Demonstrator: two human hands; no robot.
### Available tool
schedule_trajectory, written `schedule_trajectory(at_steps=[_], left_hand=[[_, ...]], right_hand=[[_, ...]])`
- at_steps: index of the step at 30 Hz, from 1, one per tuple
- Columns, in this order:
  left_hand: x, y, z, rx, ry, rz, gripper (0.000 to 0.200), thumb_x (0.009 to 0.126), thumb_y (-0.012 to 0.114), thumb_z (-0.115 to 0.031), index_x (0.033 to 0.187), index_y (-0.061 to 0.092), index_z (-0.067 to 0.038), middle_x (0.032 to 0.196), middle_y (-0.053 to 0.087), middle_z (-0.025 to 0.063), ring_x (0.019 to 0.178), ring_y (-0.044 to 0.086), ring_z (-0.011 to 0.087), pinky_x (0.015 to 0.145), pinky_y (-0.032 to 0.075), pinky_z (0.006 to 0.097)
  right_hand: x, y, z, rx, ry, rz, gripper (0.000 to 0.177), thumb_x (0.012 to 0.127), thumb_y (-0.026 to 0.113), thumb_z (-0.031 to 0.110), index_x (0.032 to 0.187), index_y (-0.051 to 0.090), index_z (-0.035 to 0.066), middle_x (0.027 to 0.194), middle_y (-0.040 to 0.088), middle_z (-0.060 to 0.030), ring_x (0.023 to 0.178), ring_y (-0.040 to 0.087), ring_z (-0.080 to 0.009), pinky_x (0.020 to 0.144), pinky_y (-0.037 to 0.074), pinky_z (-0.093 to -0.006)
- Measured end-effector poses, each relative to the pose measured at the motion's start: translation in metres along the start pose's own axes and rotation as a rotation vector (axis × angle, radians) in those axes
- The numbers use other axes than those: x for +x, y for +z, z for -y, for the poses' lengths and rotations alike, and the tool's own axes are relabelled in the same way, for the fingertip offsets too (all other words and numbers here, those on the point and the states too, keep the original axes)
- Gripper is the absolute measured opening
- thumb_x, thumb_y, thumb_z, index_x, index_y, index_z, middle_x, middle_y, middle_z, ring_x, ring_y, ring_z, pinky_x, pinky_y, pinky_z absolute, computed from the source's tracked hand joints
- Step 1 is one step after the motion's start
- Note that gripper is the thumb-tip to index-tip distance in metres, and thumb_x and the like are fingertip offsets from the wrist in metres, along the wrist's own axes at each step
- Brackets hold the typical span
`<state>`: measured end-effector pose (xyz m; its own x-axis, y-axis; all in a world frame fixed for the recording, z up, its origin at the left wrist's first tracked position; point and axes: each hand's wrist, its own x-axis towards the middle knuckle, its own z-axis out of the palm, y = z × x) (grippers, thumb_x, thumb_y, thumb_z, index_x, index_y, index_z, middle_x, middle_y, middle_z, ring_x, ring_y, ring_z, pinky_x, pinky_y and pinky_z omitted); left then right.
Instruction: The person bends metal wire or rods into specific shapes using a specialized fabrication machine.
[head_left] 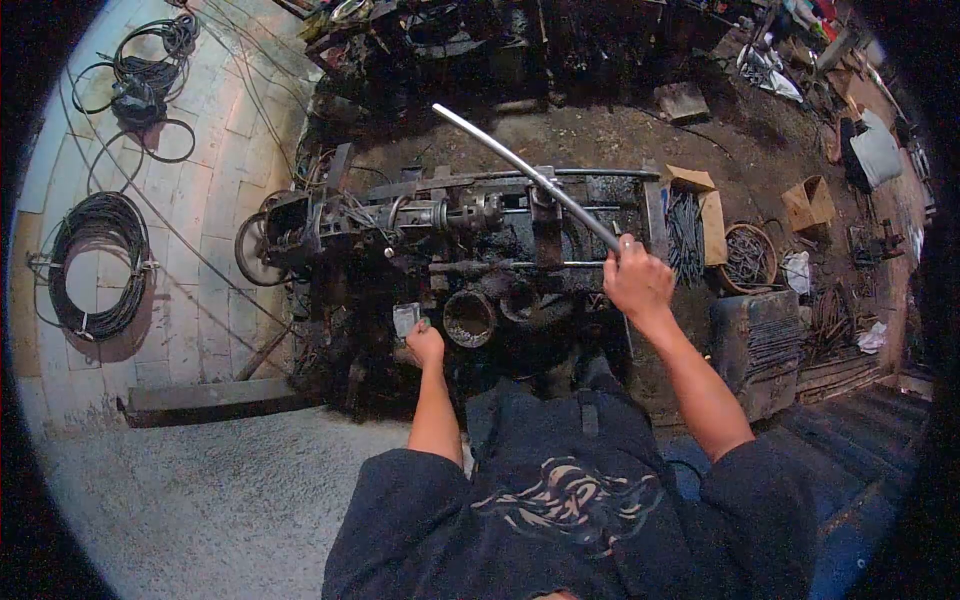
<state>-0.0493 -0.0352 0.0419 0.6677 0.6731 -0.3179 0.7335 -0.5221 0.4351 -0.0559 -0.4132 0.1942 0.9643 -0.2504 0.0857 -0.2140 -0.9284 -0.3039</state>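
A long metal bar (530, 172) slants across the machine (425, 215), its far end up and to the left. My right hand (638, 280) is closed around the bar's near end, right of the machine. Lower left, my left hand (425, 343) is closed at the machine's front edge, beside a small pale box-like part (406, 319). What its fingers hold, if anything, is too small to make out. Just right of that hand is a round container (469, 318) with small pieces inside.
A handwheel (252, 248) is at the machine's left end. Cardboard boxes (712, 228) and a round basket (770, 262) of metal pieces stand to the right, above a dark ribbed case (757, 350). Coiled cable (142, 262) hangs at the left.
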Motion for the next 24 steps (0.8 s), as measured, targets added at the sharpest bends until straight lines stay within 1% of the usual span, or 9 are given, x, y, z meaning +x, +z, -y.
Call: schedule_trajectory(at_steps=[3,7,11,13,16,18,20,22,24], left_hand=[[0.004,0.002,0.006,-0.022,-0.005,-0.004,0.031,0.09,0.048,-0.025,0.11,0.069,-0.017,0.108,0.066,0.0174,0.102,0.06,0.0371,0.089,0.047,0.0462],[0.017,0.013,0.019,-0.025,0.001,-0.016,0.03,0.088,0.05,-0.025,0.109,0.07,-0.017,0.106,0.066,0.0188,0.103,0.061,0.0374,0.088,0.047,0.0445],[0.019,0.016,0.022,-0.037,0.004,-0.046,0.029,0.088,0.05,-0.024,0.107,0.071,-0.017,0.103,0.067,0.0192,0.101,0.061,0.0382,0.088,0.047,0.0449],[0.019,0.015,0.022,-0.021,0.052,-0.027,0.029,0.088,0.051,-0.024,0.107,0.071,-0.016,0.105,0.066,0.0195,0.101,0.061,0.0382,0.088,0.047,0.0447],[0.015,0.012,0.017,-0.017,0.018,-0.014,0.028,0.089,0.051,-0.023,0.109,0.07,-0.015,0.107,0.066,0.0192,0.102,0.061,0.0379,0.089,0.047,0.0444],[0.012,0.011,0.015,-0.015,0.02,-0.009,0.028,0.09,0.051,-0.023,0.109,0.07,-0.015,0.108,0.066,0.0185,0.102,0.06,0.0373,0.088,0.047,0.0445],[0.011,0.009,0.013,-0.014,0.024,-0.007,0.028,0.091,0.05,-0.023,0.11,0.07,-0.015,0.11,0.065,0.0178,0.103,0.06,0.0368,0.088,0.047,0.0445],[0.005,0.005,0.006,-0.059,-0.017,0.024,0.029,0.093,0.048,-0.023,0.112,0.069,-0.015,0.112,0.065,0.0163,0.104,0.06,0.0358,0.088,0.047,0.0451],[-0.003,-0.004,-0.004,-0.024,-0.038,0.032,0.03,0.094,0.047,-0.023,0.112,0.069,-0.016,0.113,0.065,0.0158,0.104,0.06,0.0353,0.088,0.047,0.045]], right_hand=[[0.0,-0.005,0.002,0.011,-0.003,0.027,0.025,0.082,0.059,0.023,0.095,0.052,0.004,0.08,0.062,-0.0166,0.068,0.065,-0.0364,0.06,0.053,-0.0481],[0.0,-0.001,-0.001,-0.005,-0.009,0.018,0.024,0.082,0.059,0.023,0.095,0.052,0.003,0.08,0.062,-0.0169,0.068,0.065,-0.0366,0.06,0.053,-0.0483],[0.001,-0.001,0.0,-0.013,-0.006,0.018,0.025,0.083,0.058,0.024,0.095,0.052,0.003,0.08,0.062,-0.0167,0.068,0.066,-0.0366,0.059,0.053,-0.0478],[0.002,-0.001,0.001,-0.021,0.003,0.017,0.025,0.083,0.058,0.024,0.095,0.052,0.004,0.08,0.062,-0.0166,0.068,0.066,-0.0366,0.059,0.053,-0.0476],[0.002,-0.001,0.001,-0.024,-0.004,0.022,0.024,0.083,0.058,0.025,0.095,0.052,0.004,0.08,0.062,-0.0165,0.068,0.066,-0.0365,0.059,0.054,-0.0476],[0.001,-0.001,0.0,0.0,0.002,0.026,0.024,0.085,0.057,0.028,0.096,0.052,0.007,0.082,0.064,-0.0148,0.069,0.065,-0.0374,0.059,0.052,-0.0502],[0.0,-0.002,0.001,0.007,0.004,0.03,0.024,0.085,0.056,0.028,0.096,0.052,0.007,0.082,0.064,-0.0146,0.069,0.065,-0.0375,0.058,0.051,-0.0507],[0.001,-0.004,0.001,0.012,0.005,0.036,0.024,0.085,0.056,0.028,0.096,0.051,0.007,0.082,0.064,-0.0145,0.069,0.065,-0.0376,0.058,0.051,-0.0512],[0.0,-0.005,0.003,0.009,0.016,0.024,0.024,0.085,0.055,0.028,0.096,0.051,0.007,0.081,0.064,-0.0144,0.068,0.065,-0.0377,0.057,0.05,-0.052]])
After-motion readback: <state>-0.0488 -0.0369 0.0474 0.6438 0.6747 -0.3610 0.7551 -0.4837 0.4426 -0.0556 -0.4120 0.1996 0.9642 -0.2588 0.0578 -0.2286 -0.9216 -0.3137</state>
